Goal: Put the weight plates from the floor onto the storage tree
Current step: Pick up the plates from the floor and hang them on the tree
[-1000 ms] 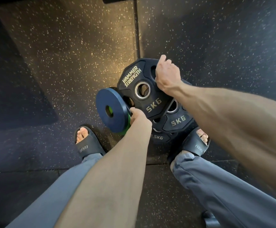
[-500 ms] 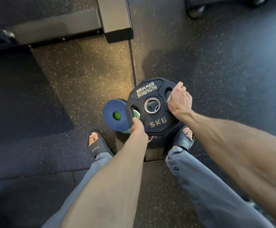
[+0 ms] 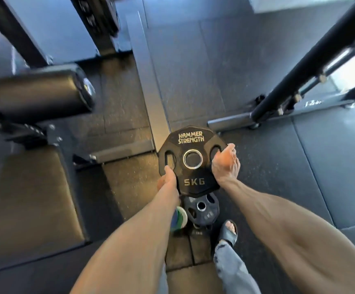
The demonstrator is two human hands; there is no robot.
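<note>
Dark rubber flooring (image 3: 257, 166) flecked with pale specks spreads under us, with a padded roller (image 3: 38, 90) on a machine at the left and a black slanted frame (image 3: 299, 75) rising at the right; a grey steel beam (image 3: 149, 81) runs along the floor up the middle. From the head camera we see both of our bare forearms reaching forward and down. Our left hand (image 3: 168, 179) is closed on the lower left edge of a black weight plate (image 3: 193, 181) marked 5 KG, thumb up by a grip slot, and our right hand (image 3: 225, 164) is wrapped round its right edge at another slot. We hold the plate face up, clear of the floor. Below it, more plates lie on the floor: a smaller black plate (image 3: 202, 211) and, just beside it to the left, a blue and green disc (image 3: 177, 219) partly hidden by our left forearm. Our right foot in a dark sandal (image 3: 228, 232) stands near them.
</note>
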